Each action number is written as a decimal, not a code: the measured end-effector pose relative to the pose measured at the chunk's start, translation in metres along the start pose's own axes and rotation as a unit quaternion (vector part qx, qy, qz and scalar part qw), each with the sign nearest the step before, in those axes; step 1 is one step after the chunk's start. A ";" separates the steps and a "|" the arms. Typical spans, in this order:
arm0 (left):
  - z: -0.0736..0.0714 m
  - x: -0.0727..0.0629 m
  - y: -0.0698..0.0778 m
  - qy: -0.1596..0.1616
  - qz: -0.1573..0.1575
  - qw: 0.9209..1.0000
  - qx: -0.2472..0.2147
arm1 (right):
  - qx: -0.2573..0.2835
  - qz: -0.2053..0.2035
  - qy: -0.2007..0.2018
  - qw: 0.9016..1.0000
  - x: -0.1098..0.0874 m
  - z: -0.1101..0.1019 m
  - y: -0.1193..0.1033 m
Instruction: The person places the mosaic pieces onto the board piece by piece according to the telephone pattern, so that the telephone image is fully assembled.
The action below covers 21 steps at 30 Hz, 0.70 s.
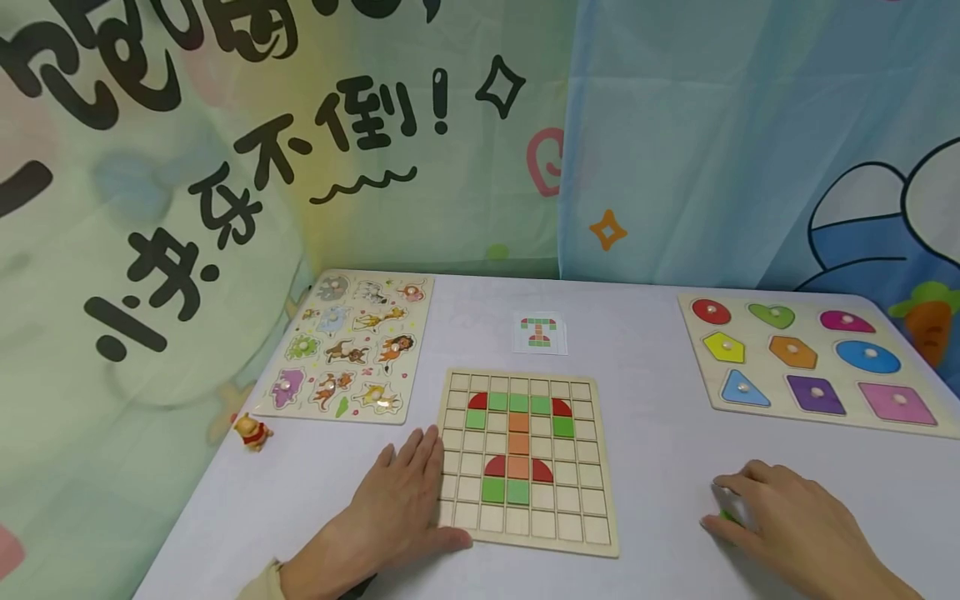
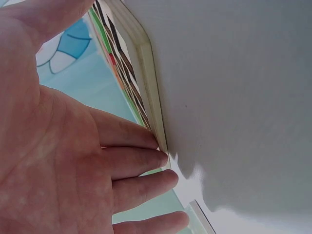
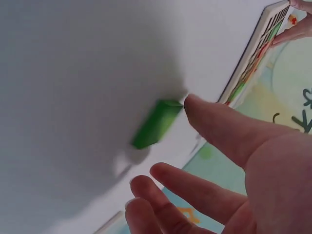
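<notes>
On the white table lies a wooden grid board (image 1: 581,527) with red quarter-round, green and orange pieces set in several cells. My left hand (image 1: 393,502) rests at its left edge, fingers extended and thumb by the near left corner; in the left wrist view its fingertips meet the board's side. To the right of the board, my right hand (image 1: 798,518) is low over the table. A blurred green block (image 3: 157,125) shows near the thumb tip in the right wrist view, with the other fingers apart from it. Whether the thumb touches the block I cannot tell.
A small pattern card (image 1: 558,343) lies behind the board. An animal puzzle (image 1: 397,400) is at the back left, with a small bear figure (image 1: 252,432) near its corner. A shape puzzle (image 1: 757,340) stands at the back right. Printed curtains (image 1: 465,225) hang behind the table.
</notes>
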<state>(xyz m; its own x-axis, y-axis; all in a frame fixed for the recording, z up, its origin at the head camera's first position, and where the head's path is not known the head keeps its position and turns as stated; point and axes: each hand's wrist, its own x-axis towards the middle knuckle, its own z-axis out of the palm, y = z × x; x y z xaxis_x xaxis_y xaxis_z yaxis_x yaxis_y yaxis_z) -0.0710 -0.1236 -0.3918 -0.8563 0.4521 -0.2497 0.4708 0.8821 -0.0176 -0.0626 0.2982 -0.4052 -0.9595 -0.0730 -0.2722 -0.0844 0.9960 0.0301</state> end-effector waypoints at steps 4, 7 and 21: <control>0.000 0.000 0.000 -0.003 -0.001 1.000 -0.001 | 0.012 0.019 -0.047 0.999 -0.007 0.007 0.010; 0.000 0.001 0.000 -0.005 -0.002 1.000 0.001 | 0.030 0.017 -0.064 0.997 -0.010 0.010 0.013; 0.001 0.000 0.000 -0.004 -0.001 1.000 -0.014 | 0.055 -0.027 -0.017 0.998 -0.011 0.010 -0.008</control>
<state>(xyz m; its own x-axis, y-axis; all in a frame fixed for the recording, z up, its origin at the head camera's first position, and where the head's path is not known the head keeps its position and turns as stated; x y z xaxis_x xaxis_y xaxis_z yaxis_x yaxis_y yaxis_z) -0.0711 -0.1232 -0.3928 -0.8556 0.4487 -0.2580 0.4621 0.8868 0.0097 -0.0489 0.2911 -0.4118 -0.9446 -0.1261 -0.3030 -0.1030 0.9905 -0.0910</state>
